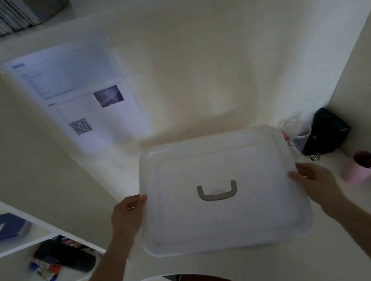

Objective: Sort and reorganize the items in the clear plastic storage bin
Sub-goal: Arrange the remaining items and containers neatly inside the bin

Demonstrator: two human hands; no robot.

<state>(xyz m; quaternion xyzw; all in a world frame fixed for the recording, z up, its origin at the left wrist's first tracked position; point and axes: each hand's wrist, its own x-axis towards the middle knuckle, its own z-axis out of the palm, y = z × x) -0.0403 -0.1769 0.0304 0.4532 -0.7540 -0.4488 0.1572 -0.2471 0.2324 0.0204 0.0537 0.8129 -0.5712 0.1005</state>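
Observation:
A clear plastic storage bin [226, 218] with a white lid and a grey handle [217, 193] in the lid's middle stands on the white desk. The lid is on and hides what is inside. My left hand [128, 215] grips the bin's left edge, thumb on top of the lid. On the opposite edge my right hand [313, 178] holds the lid in the same way.
A pink cup of pencils [362, 166], a black pouch [326, 131] and a clear cup [296, 133] stand at the right. A printed sheet [77, 93] hangs on the wall behind. Shelves at the left hold a blue box [1, 228] and markers [47, 269].

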